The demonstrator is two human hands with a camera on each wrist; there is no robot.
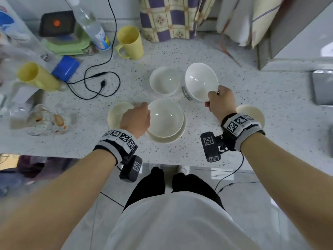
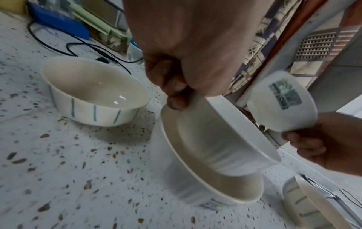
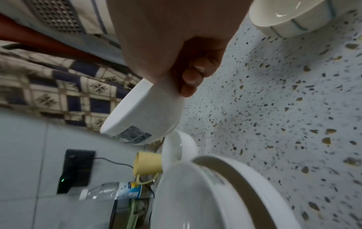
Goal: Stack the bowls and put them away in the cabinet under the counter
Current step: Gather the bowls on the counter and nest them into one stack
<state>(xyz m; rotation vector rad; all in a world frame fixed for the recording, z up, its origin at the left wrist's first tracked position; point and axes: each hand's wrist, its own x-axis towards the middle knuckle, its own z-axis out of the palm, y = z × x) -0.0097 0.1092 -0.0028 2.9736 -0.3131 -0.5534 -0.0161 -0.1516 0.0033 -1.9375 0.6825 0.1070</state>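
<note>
My left hand [image 1: 138, 117] pinches the rim of a white bowl [image 1: 165, 118], which sits tilted inside a wider cream bowl [image 1: 169, 138] near the counter's front edge. In the left wrist view the thumb and fingers [image 2: 176, 93] clamp that white bowl's [image 2: 225, 139] rim. My right hand [image 1: 219, 102] grips a white stickered bowl [image 1: 200, 81] by its rim and holds it tilted above the counter, also shown as the stickered bowl [image 3: 145, 117]. Another white bowl [image 1: 164, 82] stands behind. A striped cream bowl [image 2: 94, 93] sits left of my left hand, and one more cream bowl [image 1: 252, 112] lies behind my right wrist.
Two yellow mugs [image 1: 130, 43] [image 1: 36, 76], a plastic bottle [image 1: 90, 22], a blue box [image 1: 66, 67] and a black cable [image 1: 100, 82] crowd the speckled counter's [image 1: 243, 83] back left. Checked cloth [image 1: 171, 17] hangs at the back. A clear plastic bag [image 1: 45, 120] lies at the left.
</note>
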